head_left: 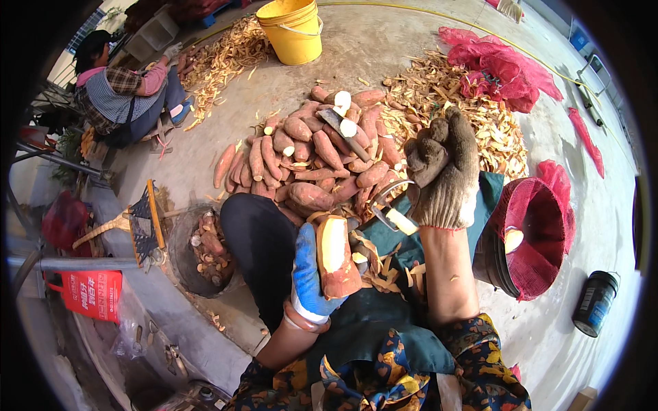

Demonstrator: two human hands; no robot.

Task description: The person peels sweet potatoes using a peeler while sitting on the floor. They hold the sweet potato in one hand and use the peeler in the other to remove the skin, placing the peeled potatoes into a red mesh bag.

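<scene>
My left hand (310, 275), in a blue and white work glove, grips a partly peeled sweet potato (336, 257); a pale strip of flesh runs along its upper face, with reddish skin on the rest. To its right, my right hand (443, 174), in a dirty knitted glove, is closed round a peeler (385, 205) with a curved metal frame, its handle mostly hidden. A pale peeling hangs at the blade, apart from the sweet potato. Beyond both hands lies a heap of unpeeled sweet potatoes (308, 149), with a broad-bladed knife (343, 134) on top. Peelings lie on my dark green apron (390, 308).
A tub (180, 257) of sweet potato pieces stands left, a bucket (488, 262) lined with red mesh right. Peelings (493, 133) are heaped behind my right hand. A yellow bucket (293, 36) stands at the back. Another person (123, 97) sits at the upper left.
</scene>
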